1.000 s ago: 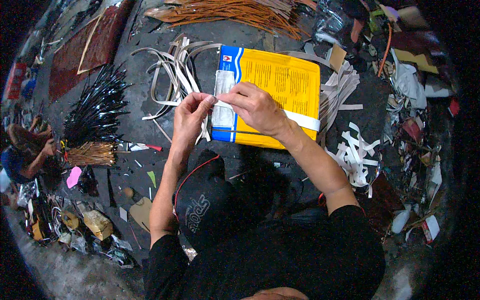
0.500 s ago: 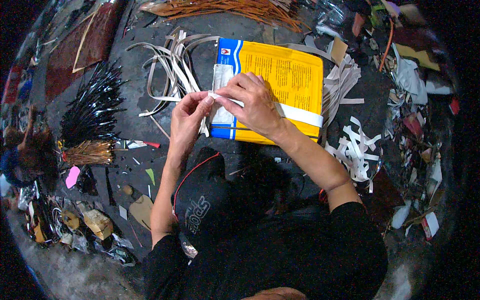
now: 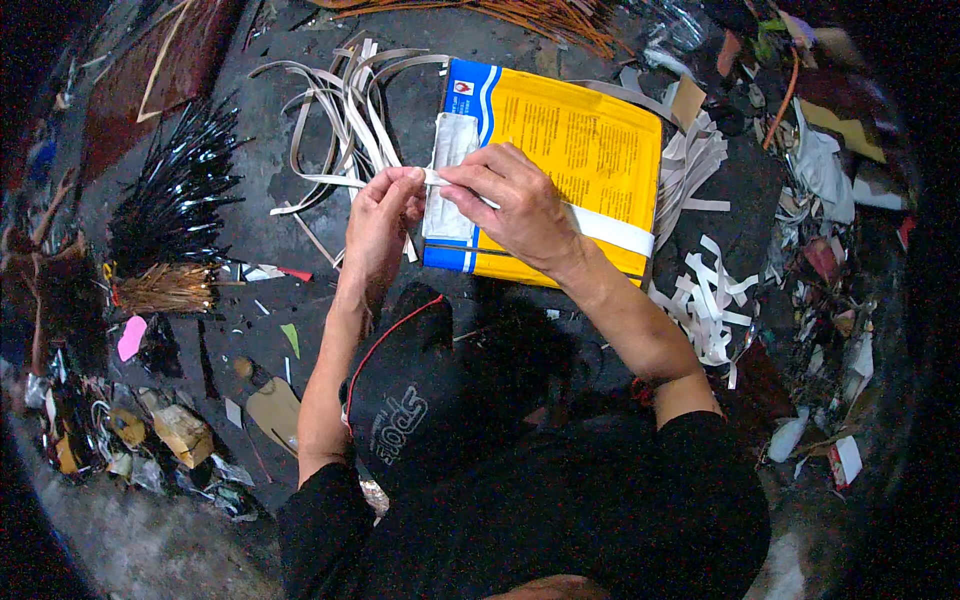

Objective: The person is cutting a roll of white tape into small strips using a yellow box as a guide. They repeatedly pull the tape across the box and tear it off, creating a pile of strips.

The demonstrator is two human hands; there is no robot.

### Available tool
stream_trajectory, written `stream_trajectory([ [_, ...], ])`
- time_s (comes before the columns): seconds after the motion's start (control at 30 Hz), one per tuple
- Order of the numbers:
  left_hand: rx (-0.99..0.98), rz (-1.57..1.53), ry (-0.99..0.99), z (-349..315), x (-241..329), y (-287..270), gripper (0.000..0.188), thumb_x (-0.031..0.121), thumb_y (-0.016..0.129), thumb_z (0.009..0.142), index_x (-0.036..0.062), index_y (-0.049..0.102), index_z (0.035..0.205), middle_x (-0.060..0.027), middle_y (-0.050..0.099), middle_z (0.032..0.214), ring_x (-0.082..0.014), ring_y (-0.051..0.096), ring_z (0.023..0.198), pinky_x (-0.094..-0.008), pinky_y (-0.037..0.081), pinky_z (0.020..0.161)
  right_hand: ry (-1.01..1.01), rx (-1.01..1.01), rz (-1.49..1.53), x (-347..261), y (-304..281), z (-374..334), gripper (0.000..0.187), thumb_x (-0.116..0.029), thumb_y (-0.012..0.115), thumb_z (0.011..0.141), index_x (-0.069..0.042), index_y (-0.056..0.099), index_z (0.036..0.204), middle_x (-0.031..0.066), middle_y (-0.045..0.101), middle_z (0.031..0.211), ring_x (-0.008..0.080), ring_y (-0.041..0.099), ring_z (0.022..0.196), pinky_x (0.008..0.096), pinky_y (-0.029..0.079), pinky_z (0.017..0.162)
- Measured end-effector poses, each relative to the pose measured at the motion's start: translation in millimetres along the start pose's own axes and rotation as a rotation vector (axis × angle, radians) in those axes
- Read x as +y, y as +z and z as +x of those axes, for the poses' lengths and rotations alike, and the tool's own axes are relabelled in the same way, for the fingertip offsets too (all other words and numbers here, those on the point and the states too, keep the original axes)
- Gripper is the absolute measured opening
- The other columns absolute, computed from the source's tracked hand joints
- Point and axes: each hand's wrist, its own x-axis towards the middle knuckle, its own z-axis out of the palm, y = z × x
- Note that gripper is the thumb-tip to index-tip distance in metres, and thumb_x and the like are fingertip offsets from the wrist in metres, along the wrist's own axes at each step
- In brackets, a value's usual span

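Observation:
A flat yellow and blue printed board or pack (image 3: 575, 120) lies in front of me, with a folded white pad (image 3: 456, 140) on its blue side. Across its right part runs a white strip (image 3: 612, 232), passing beneath my right hand. My left hand (image 3: 378, 215) is closed in a pinch on a white strip just off the board's left edge. Thumb and fingers of my right hand (image 3: 520, 205) pinch the strip right beside it, above the pad. Whether both hold one strip or two overlapping ends, I cannot tell.
Long pale strips (image 3: 350, 120) lie loose left of the board. More strips (image 3: 695, 160) fan out on its right, above short white curled pieces (image 3: 710, 310). A black bristly bundle (image 3: 180, 185) and a brown stick bundle (image 3: 165, 288) lie left. Scraps (image 3: 825, 250) cover the far right.
My left hand has shifted slightly up and left along the strip, and its fingers have turned. The right hand keeps its pinch. The whole view has shifted a little.

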Motion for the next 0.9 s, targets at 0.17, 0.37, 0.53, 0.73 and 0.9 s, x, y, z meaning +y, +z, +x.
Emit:
stream_trajectory([
  [0.17, 0.063, -0.014, -0.019, 8.0, -5.6, -11.3, 0.017, 0.019, 0.065, 0.092, 0.0033, 0.061, 0.096, 0.0006, 0.06, 0.078, -0.0042, 0.05, 0.065, -0.0186, 0.04, 0.059, 0.012, -0.042, 0.02, -0.6, -2.2, 1.6, 0.019, -0.009, 0.073, 0.079, -0.005, 0.069, 0.097, 0.0079, 0.061, 0.086, 0.0248, 0.061, 0.079, 0.0348, 0.051, 0.069],
  [0.37, 0.061, 0.01, 0.0, 20.3, -16.7, -32.3, 0.017, 0.019, 0.066, 0.091, 0.0036, 0.062, 0.096, 0.0005, 0.06, 0.078, -0.0045, 0.051, 0.065, -0.0185, 0.04, 0.059, 0.01, -0.058, 0.006, 1.7, -2.4, -0.4, 0.019, -0.008, 0.073, 0.079, -0.005, 0.069, 0.098, 0.0073, 0.061, 0.086, 0.0236, 0.06, 0.078, 0.0338, 0.051, 0.069],
  [0.53, 0.134, 0.005, 0.006, 33.7, -26.0, -51.3, 0.017, 0.02, 0.067, 0.09, 0.0038, 0.062, 0.095, 0.0, 0.06, 0.08, -0.0053, 0.052, 0.067, -0.018, 0.039, 0.059, 0.002, -0.052, 0.003, 2.7, -2.3, 0.8, 0.018, -0.008, 0.073, 0.079, -0.005, 0.07, 0.096, 0.0072, 0.062, 0.086, 0.0231, 0.06, 0.078, 0.0335, 0.051, 0.069],
  [0.73, 0.143, -0.382, -0.032, 46.9, -50.3, -103.6, 0.023, 0.016, 0.061, 0.09, -0.0018, 0.057, 0.104, -0.0053, 0.06, 0.089, -0.012, 0.057, 0.077, -0.0223, 0.047, 0.068, 0.017, -0.04, 0.06, 2.1, 1.2, 3.3, 0.017, -0.008, 0.073, 0.079, -0.005, 0.07, 0.095, 0.0074, 0.062, 0.086, 0.0239, 0.061, 0.08, 0.0339, 0.051, 0.07],
  [0.9, -0.172, -0.883, -0.142, 6.5, -22.0, -44.1, 0.055, 0.038, 0.061, 0.087, -0.0047, 0.051, 0.12, -0.0132, 0.062, 0.103, -0.0229, 0.06, 0.089, -0.0313, 0.049, 0.081, 0.044, -0.04, 0.041, 1.4, -2.3, 3.5, 0.018, -0.007, 0.074, 0.077, -0.005, 0.07, 0.094, 0.0076, 0.062, 0.086, 0.0244, 0.061, 0.081, 0.0346, 0.051, 0.071],
])
